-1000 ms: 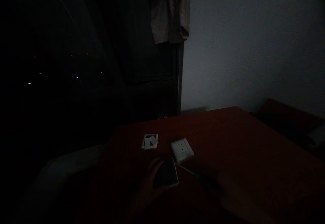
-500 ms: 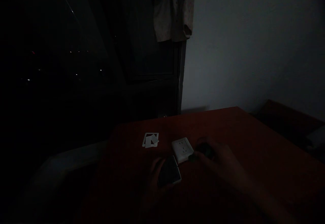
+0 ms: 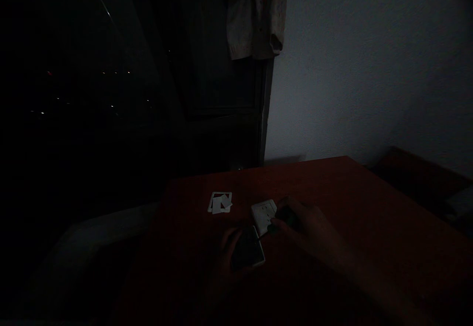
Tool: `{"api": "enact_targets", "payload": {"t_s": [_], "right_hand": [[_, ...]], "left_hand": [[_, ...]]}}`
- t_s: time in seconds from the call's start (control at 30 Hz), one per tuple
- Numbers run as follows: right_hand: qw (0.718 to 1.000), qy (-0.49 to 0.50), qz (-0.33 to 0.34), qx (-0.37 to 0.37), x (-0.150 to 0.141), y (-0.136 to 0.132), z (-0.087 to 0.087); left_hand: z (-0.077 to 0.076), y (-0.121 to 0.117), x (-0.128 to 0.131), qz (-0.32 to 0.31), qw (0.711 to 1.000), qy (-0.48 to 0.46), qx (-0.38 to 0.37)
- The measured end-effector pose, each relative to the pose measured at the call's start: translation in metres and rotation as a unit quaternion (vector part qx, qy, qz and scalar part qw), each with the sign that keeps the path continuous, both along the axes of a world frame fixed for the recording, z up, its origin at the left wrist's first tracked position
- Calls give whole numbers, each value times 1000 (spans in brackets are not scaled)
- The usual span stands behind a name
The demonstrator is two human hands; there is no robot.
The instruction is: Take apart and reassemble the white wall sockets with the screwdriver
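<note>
My left hand (image 3: 225, 254) is closed around a square switch or socket plate (image 3: 248, 248) with a white rim and a dark face turned up. In my right hand (image 3: 303, 220) is a screwdriver (image 3: 286, 218) with a dark green handle. Its thin shaft points left, and the tip is at the right edge of the plate; whether it touches is too dark to tell. Just behind lies a white wall socket (image 3: 261, 216) with slots, partly covered by my right fingers. Farther left is a white square frame (image 3: 210, 206) with small white pieces (image 3: 217, 204) lying on it.
All this is on a reddish-brown table (image 3: 314, 178) in very dim light. Behind it are a dark window (image 3: 111, 133), a hanging cloth (image 3: 254, 20) and a pale wall (image 3: 354, 79). A dark wooden surface (image 3: 414, 168) stands at the right.
My right hand has moved left with the screwdriver, bringing its tip to the plate's edge and covering part of the socket. My left hand has barely moved.
</note>
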State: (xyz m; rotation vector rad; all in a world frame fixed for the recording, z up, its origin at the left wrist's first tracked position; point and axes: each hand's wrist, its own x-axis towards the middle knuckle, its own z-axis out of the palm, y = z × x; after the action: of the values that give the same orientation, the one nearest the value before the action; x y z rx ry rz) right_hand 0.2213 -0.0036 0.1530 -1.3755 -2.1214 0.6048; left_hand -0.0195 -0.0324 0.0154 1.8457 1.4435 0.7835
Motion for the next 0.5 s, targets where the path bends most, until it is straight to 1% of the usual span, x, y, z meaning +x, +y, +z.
{"api": "enact_targets", "payload": {"t_s": [0.07,0.13,0.23,0.27,0.33,0.43,0.5], "right_hand": [[999,-40,5,11,-3,0,5],[993,-110,-1,36,-8,1,12],[970,-230,-19,75,-20,4,23],[963,-257,-22,82,-25,6,27],[957,-274,-2,90,-33,10,33],[960,-254,65,100,-40,17,39],[960,-241,103,100,-40,21,41]], "left_hand": [[-1,1,-1,-5,1000,-3,-2],[-4,1,-1,-9,1000,-6,-2],[-8,2,-3,-19,1000,-8,11],[-9,2,-3,-19,1000,-7,17],[-9,3,-4,-20,999,0,26],[-4,4,-3,-19,999,17,20],[-1,4,-3,-18,999,22,15]]}}
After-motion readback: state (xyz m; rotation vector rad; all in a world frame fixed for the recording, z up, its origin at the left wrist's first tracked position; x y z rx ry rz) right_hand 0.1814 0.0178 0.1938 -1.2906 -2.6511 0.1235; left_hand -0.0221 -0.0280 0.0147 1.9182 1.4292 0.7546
